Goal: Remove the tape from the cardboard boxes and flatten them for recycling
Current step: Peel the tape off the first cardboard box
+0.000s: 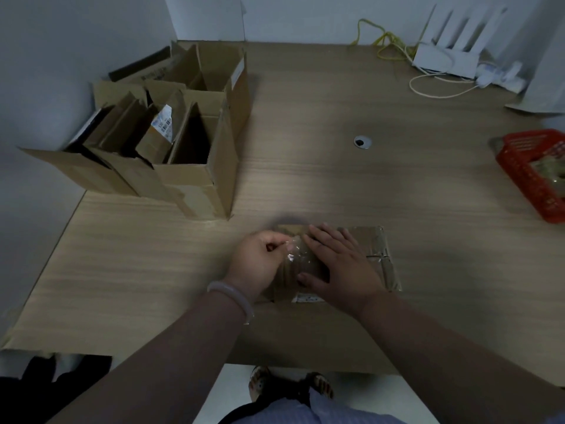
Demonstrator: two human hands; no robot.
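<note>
**Tape pinched at the small box, near edge of the bench**

Head view: A small cardboard box (377, 240) lay flat on the wooden bench (336, 185), close to the near edge and in front of the person. The right hand (339, 270) rested on top of it, palm down with the fingers straight and spread, and hid most of the lid. Just to its left, the left hand (258, 264) had its fingers curled, with thumb and forefinger pinching a crinkled strip of clear tape (292, 255) lifted from the box's left end. More tape shone along the box's right edge. A pale bracelet (230, 296) sat on the left wrist. A white label showed at the box's near side, partly covered by the right wrist.

Well apart, at the far left of the bench, stood a cluster of larger open boxes (195, 166), flaps up and torn, one bearing a barcode sticker (163, 122). A round cable hole (363, 141) lay in the middle of the bench. At the right edge sat a red basket (529, 179) holding something crumpled that was too dim to identify. In the far right corner stood a white router (446, 61), with a yellow cable (388, 41) and a white cable (428, 91) trailing beside it. Nothing lay between the hands and the small box.
</note>
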